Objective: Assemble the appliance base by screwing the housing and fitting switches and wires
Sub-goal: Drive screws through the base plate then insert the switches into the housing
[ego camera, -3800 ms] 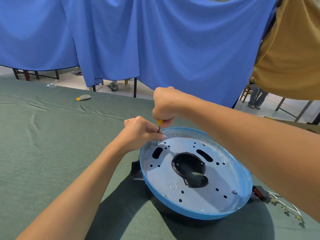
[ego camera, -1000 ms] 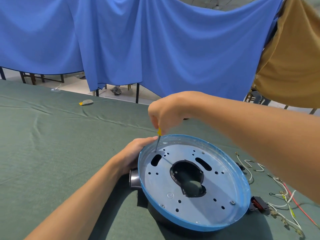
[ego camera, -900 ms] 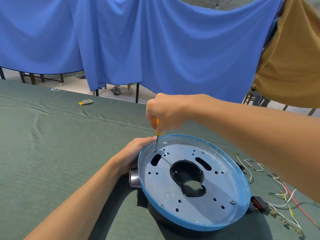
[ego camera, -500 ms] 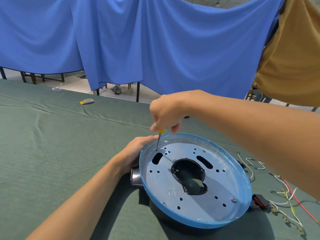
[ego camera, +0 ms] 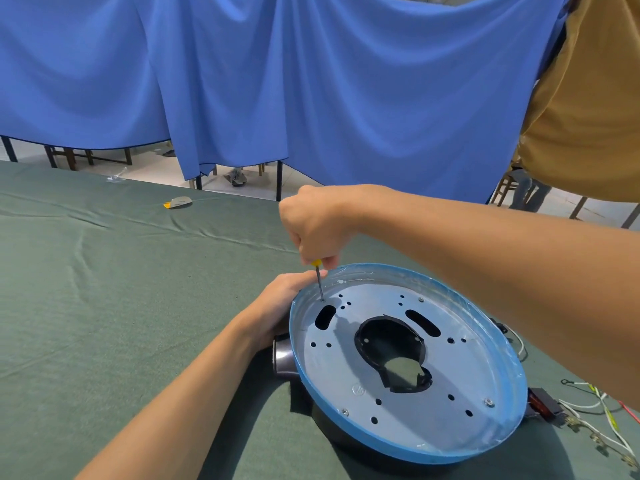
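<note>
Both of our hands work at the far left edge of the housing, a round, blue-rimmed pan that lies tilted on the green tablecloth, its near side lower. Our right arm reaches in from the right, crossing above the pan, wrist bent downward. The right hand is clenched knuckles-up around the yellow handle of a small screwdriver, so only the handle's tip shows below the fingers. Its thin shaft stands nearly upright, leaning slightly, and the tip sits on the grey metal plate just above an oblong slot.

Our left forearm comes up from the lower left. The left hand cups the pan's outer wall, fingers curled against it, one fingertip lying along the rim beside the shaft. Below that wrist a dark glossy stub juts from the pan's side.

Three screw heads show in the plate, which has a large black-edged opening at its centre. A red-and-black switch lies on the cloth just beside the pan's right edge, with loose wires trailing to its right.
</note>
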`<act>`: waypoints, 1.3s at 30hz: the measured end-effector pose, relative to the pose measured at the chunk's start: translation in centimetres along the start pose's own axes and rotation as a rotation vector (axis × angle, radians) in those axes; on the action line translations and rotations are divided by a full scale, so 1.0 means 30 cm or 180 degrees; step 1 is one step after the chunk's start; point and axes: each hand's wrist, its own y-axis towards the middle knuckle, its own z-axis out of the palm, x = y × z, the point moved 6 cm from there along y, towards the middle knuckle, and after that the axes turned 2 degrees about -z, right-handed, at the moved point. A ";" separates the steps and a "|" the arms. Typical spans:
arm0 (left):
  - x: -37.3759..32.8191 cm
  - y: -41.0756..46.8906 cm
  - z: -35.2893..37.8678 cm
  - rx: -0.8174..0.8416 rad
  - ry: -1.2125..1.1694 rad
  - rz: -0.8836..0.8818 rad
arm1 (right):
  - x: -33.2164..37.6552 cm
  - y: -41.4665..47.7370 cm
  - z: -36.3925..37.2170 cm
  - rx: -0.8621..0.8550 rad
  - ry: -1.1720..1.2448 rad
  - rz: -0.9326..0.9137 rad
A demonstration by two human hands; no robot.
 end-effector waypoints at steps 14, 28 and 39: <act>-0.009 -0.006 0.007 0.0017 -0.0010 0.0072 | -0.028 -0.057 0.008 0.0473 -0.0511 0.0121; -0.002 -0.008 -0.002 -0.0213 0.0166 0.0054 | 0.021 -0.003 0.000 0.0806 -0.1034 -0.0049; -0.019 -0.028 0.011 -0.0192 0.0071 0.0152 | -0.056 -0.037 0.019 0.0894 -0.0201 0.0278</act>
